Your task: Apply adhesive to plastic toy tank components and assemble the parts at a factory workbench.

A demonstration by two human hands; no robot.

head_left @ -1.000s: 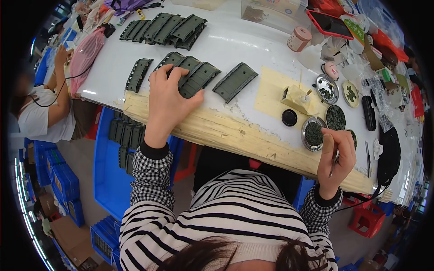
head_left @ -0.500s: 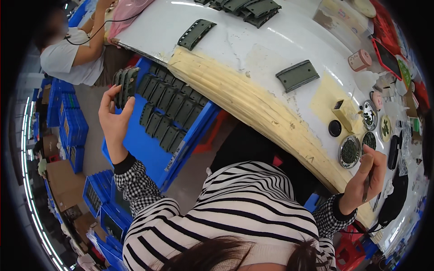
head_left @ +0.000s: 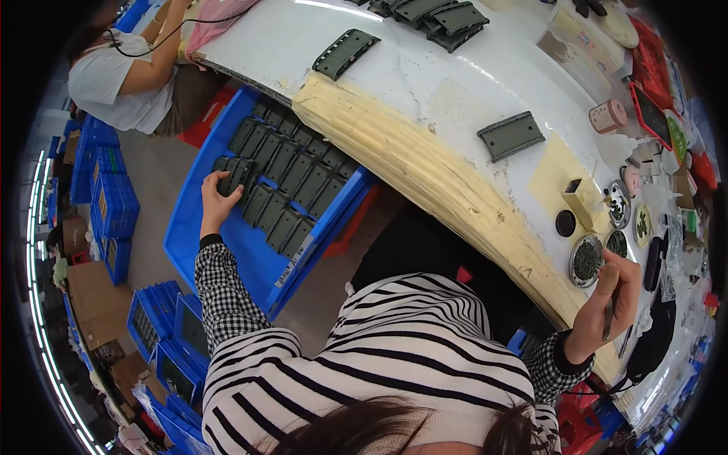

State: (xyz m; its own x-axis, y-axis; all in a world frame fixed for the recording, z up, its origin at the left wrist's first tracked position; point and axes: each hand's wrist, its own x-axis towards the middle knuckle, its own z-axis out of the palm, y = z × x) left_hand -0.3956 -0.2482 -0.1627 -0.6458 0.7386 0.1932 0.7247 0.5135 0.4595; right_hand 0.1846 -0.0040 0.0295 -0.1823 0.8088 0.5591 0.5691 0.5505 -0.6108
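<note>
My left hand (head_left: pixel 218 201) reaches into the blue bin (head_left: pixel 180 220) at its left side. Its fingers are closed on dark green curved plates (head_left: pixel 235 168), held low over the row there. Similar plates (head_left: pixel 292 171) lie in rows in the bin. My right hand (head_left: pixel 607 299) is above the table's right edge, beside a round dish of small dark green pieces (head_left: pixel 586 261). Pinched in it is a slim metal tool (head_left: pixel 608 322) that looks like tweezers, partly hidden by the fingers. One green plate (head_left: pixel 511 136) lies alone on the white table (head_left: pixel 409 83).
Another plate (head_left: pixel 346 54) and a pile of plates (head_left: pixel 440 19) are farther back. Yellowish padding (head_left: pixel 409 155) covers the table's near edge. A yellow box (head_left: pixel 585 205), a black round cap (head_left: pixel 565 223) and a pink jar (head_left: pixel 608 116) stand at right. A person (head_left: pixel 125 83) sits at far left.
My left hand has lowered the stack of plates from beside the bin, rightward and down into it. My right hand has moved only slightly and still pinches the slim tool.
</note>
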